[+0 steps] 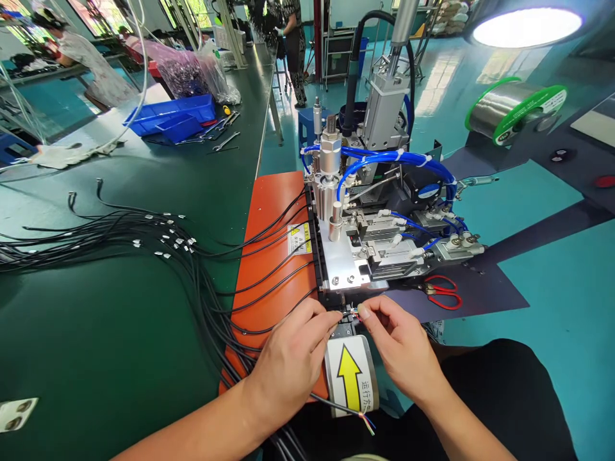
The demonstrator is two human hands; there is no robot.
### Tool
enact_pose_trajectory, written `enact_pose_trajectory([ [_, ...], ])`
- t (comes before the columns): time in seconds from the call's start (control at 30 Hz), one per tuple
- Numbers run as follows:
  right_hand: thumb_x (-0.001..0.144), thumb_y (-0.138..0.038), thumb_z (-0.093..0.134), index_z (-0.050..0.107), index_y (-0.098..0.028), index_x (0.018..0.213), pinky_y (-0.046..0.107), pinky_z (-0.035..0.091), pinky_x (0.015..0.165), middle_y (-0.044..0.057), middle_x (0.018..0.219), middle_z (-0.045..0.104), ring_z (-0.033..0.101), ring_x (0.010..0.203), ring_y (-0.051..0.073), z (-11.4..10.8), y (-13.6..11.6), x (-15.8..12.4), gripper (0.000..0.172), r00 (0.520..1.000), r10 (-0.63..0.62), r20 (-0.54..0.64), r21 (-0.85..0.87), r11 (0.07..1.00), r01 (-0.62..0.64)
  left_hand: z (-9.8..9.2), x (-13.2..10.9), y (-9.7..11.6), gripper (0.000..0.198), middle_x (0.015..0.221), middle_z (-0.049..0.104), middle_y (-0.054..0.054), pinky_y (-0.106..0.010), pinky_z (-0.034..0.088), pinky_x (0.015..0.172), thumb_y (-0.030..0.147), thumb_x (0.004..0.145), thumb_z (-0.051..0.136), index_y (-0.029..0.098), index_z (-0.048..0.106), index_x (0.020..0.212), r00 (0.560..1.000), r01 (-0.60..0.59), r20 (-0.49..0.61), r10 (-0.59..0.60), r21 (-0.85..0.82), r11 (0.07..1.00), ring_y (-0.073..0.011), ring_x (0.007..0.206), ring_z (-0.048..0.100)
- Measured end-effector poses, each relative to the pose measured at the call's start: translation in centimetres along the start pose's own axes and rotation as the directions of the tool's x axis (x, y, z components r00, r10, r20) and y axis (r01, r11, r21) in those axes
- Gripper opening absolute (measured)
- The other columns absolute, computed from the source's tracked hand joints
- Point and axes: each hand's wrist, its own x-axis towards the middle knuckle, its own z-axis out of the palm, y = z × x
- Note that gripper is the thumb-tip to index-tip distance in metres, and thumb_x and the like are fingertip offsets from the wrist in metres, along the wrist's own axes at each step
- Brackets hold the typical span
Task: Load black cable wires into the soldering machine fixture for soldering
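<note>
My left hand (296, 342) and my right hand (396, 336) meet at the front end of a metal soldering machine (341, 246). Between my left thumb and forefinger is the end of a black cable, mostly covered by the fingers. Thin coloured wires (354, 312) come out of that end, and my right thumb and forefinger pinch them. Just below, a white plate with a yellow arrow (349, 374) faces up. Another black cable with stripped coloured wire ends (368, 422) hangs across the plate's lower edge. Several black cables (269, 282) run over the orange board into the machine's side.
A bundle of black cables with white connectors (175, 240) lies on the green table (120, 339). Red-handled scissors (442, 293) rest right of the machine. Beyond are a solder spool (516, 112), blue bins (173, 118), wrenches (225, 141) and a lamp (528, 27). Two people are farther back.
</note>
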Motion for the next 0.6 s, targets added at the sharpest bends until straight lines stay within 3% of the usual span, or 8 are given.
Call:
enact_pose_trajectory([
  [0.33, 0.095, -0.047, 0.055, 0.064, -0.023, 0.094, 0.024, 0.043, 0.067, -0.001, 0.083, 0.06, 0.054, 0.074, 0.015, 0.09, 0.13, 0.09, 0.025, 1.0, 0.002, 0.004, 0.07, 0.998, -0.002, 0.01, 0.0, -0.04, 0.027, 0.093, 0.062, -0.008, -0.026, 0.054, 0.074, 0.01, 0.096, 0.048, 0.014, 0.069, 0.112, 1.0, -0.001, 0.004, 0.001, -0.015, 1.0, -0.016, 0.084, 0.061],
  [0.6, 0.098, -0.044, 0.05, 0.063, -0.023, 0.091, 0.027, 0.043, 0.068, 0.0, 0.084, 0.062, 0.056, 0.075, 0.017, 0.13, 0.47, -0.06, 0.025, 0.997, -0.071, -0.018, -0.014, 0.997, 0.071, 0.11, -0.05, -0.07, 0.027, 0.094, 0.062, -0.008, -0.028, 0.055, 0.074, 0.012, 0.097, 0.048, 0.015, 0.069, 0.112, 1.0, 0.012, 0.01, -0.011, -0.005, 1.0, -0.0164, 0.084, 0.061],
])
